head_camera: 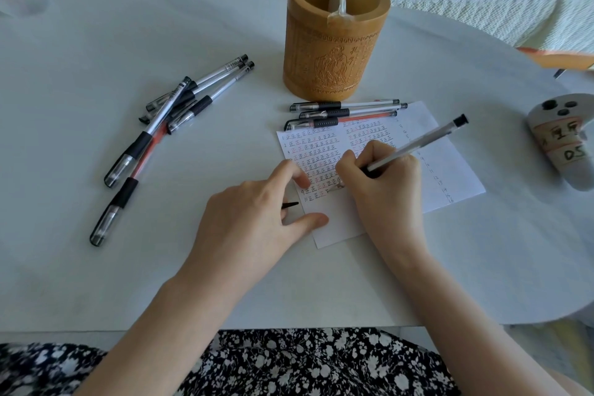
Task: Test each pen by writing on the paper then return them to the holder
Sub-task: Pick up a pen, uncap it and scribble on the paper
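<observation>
Testing is under way: the right hand [379, 177] pinches a gel pen [418, 145], its tip on the paper [456, 170] just in front of the bamboo holder [334, 51], adding to numbered rows of 正. The left hand [257, 212] presses the sheet; whether it grips the cap clip [291, 204] I cannot tell. Next, probably: cap the pen and drop it into the holder.

Left hand [254, 219], right hand [382, 183]: forearms [450, 299] bare. Garment [305, 363] over lap, just below near bench [321, 299] edge: black fabric, dense white floral print.
</observation>
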Action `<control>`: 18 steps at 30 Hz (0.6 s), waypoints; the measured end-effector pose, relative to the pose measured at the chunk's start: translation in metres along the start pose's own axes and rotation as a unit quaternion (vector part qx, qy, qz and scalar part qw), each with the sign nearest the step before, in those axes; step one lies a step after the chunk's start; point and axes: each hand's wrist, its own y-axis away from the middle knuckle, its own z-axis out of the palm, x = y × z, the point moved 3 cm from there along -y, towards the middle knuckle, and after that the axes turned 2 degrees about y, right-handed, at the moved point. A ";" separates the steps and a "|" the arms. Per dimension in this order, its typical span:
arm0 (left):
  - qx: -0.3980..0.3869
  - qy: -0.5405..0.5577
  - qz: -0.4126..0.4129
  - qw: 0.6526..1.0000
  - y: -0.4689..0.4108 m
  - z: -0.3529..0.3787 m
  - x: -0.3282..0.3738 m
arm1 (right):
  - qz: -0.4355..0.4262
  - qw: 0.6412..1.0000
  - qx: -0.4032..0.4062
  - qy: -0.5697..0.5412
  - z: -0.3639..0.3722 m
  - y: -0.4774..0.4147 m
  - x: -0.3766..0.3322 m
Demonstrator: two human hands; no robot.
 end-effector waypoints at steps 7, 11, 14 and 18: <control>0.000 -0.001 0.000 1.000 0.000 0.000 0.001 | 0.002 1.000 -0.009 -0.004 -0.001 0.001 0.000; 0.003 0.000 0.000 1.000 0.000 0.000 0.002 | -0.004 1.000 -0.012 0.004 -0.001 0.001 -0.001; 0.002 0.000 0.000 1.000 0.000 -0.001 0.002 | -0.006 1.000 -0.011 0.010 -0.001 0.001 -0.002; 0.003 0.000 0.002 1.000 0.000 -0.001 0.002 | -0.007 1.000 -0.014 0.013 -0.001 0.001 -0.002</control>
